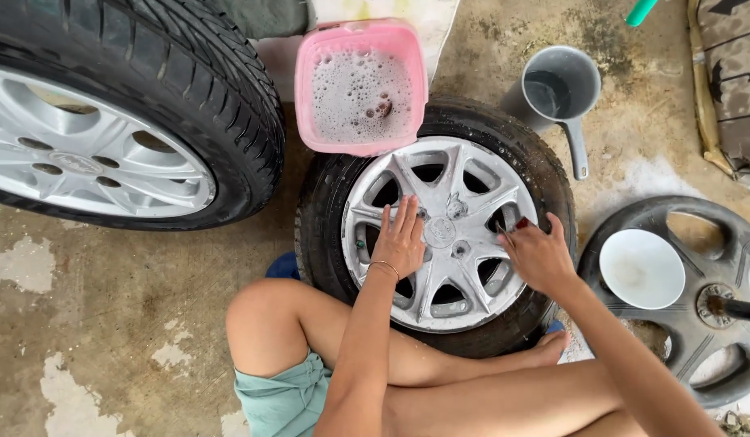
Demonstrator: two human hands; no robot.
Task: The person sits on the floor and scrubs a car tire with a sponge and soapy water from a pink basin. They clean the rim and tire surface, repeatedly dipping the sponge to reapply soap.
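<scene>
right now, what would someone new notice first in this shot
The eye lands on the silver alloy wheel lying flat on the wet concrete in the middle, with the left hand pressed flat on its spokes and the right hand working a small tool, too small to identify, at its right side. A pink tub of suds sits on the tyre's top edge, and a second wheel fills the upper left.

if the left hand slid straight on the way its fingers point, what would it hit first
The left hand lies flat on the silver alloy rim, fingers pointing up the picture. Straight on, it would probably cross the rim's spokes and first meet the pink tub of soapy water resting on the tyre.
</scene>
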